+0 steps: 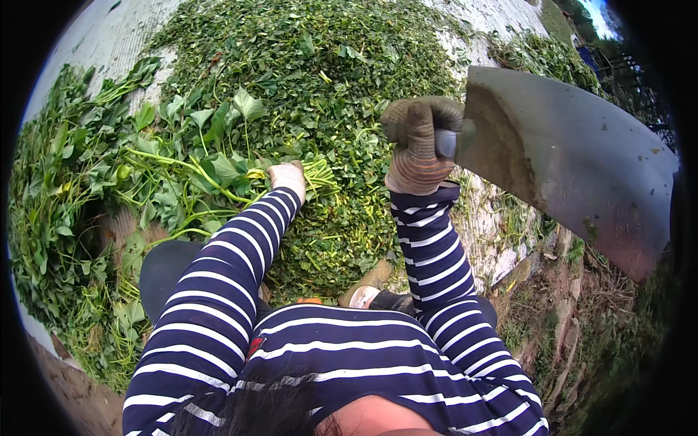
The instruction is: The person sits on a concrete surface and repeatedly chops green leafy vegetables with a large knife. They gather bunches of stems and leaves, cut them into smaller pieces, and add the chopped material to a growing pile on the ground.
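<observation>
My left hand (288,179) is closed around a bundle of leafy green vine stems (320,176), whose ends stick out to the right of the fist. Long stems and broad leaves of the same bundle trail off to the left. In a soiled knit glove, my right hand (422,144) grips the handle of a large, wide-bladed cleaver (567,158). The blade is raised off to the right and bears a brown, wet-looking stain near the handle. Beneath both hands spreads a thick layer of chopped leaves and stems (349,229).
Uncut vines (65,196) are heaped along the left. Pale ribbed ground (122,49) shows at the upper left. To the lower right are bare soil and weeds (551,327). A shoe (368,283) rests at the near edge of the chopped leaves.
</observation>
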Demonstrator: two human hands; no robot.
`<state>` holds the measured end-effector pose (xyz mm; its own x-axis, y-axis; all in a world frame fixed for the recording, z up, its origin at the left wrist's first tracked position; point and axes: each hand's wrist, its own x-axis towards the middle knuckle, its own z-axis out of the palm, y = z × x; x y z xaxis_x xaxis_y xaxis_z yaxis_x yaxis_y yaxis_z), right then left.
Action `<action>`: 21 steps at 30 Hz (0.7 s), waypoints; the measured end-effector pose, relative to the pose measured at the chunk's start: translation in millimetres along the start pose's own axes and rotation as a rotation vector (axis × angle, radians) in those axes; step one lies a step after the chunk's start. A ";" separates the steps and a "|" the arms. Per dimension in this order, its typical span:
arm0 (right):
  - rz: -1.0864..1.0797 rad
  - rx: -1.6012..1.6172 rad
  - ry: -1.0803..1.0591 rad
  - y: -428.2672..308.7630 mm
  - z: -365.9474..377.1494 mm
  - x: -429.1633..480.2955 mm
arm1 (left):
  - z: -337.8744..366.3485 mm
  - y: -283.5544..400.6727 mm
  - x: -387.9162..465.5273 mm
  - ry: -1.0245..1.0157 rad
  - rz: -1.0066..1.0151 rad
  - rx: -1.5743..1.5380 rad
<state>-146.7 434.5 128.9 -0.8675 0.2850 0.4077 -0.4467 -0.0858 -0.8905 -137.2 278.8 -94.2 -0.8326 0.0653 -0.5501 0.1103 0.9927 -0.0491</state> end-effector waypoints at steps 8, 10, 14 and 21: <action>0.896 -0.958 -0.656 94.8 -120.6 -104.1 | -13.7 -27.1 -1.2 -0.129 0.111 -0.080; 0.585 -0.548 -0.503 37.7 -90.6 -29.8 | -24.3 -26.7 -1.1 -0.200 0.098 -0.083; 0.013 0.210 -0.318 -54.9 -15.2 64.5 | -31.7 -11.1 -2.6 -0.177 0.092 -0.044; 1.185 -1.334 -0.799 84.0 -61.8 -166.0 | -19.8 -9.8 3.1 -0.240 0.061 -0.038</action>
<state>-26.7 438.9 -26.1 -0.6109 0.1756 -0.7720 0.4329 0.8905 -0.1400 -151.7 271.3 -78.9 -0.6720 0.1038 -0.7333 0.1320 0.9911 0.0193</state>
